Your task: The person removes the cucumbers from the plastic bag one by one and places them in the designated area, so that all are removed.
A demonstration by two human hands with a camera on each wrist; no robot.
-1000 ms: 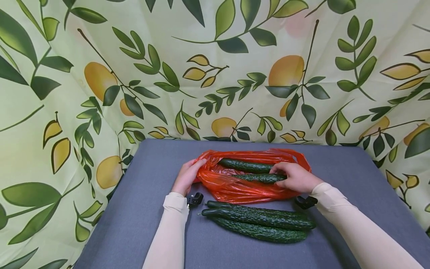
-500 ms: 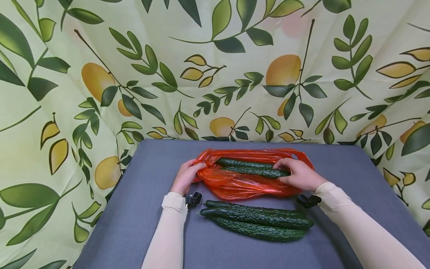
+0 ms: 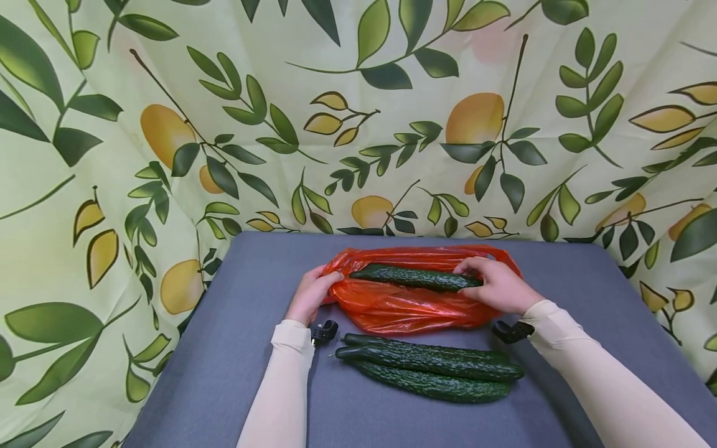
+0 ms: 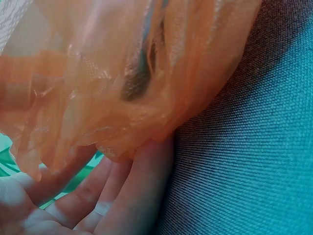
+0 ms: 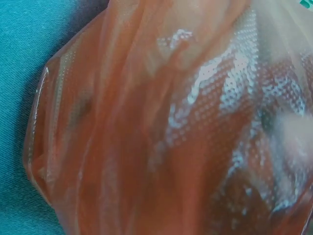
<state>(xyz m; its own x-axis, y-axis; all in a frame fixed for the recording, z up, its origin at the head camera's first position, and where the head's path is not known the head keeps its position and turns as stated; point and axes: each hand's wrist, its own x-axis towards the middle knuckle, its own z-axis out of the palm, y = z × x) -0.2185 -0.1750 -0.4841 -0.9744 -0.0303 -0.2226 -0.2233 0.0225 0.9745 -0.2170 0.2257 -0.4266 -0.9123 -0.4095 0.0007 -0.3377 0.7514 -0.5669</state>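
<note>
A red plastic bag [image 3: 403,308] lies across the middle of the table, its mouth facing up. One dark green cucumber [image 3: 411,275] shows in the opening. My right hand [image 3: 495,286] grips its right end, thumb on the near side and fingers on the far side. At the bag's left end my left hand [image 3: 310,292] pinches the plastic between thumb and fingers. In the left wrist view the fingers [image 4: 151,181] press against the translucent bag [image 4: 195,93], with a dark shape inside it. Bag film [image 5: 146,122] fills most of the right wrist view, hiding most of the right hand.
Several cucumbers [image 3: 431,364] lie side by side in front of the bag, stems to the left. The grey cloth-covered table [image 3: 224,386] ends at a leaf-and-fruit patterned curtain [image 3: 358,155] behind and at both sides.
Two cucumbers showed in the bag's opening; the near one has shifted up and back, and now only one shows. My right hand moved slightly right and up with it. The left hand stayed put.
</note>
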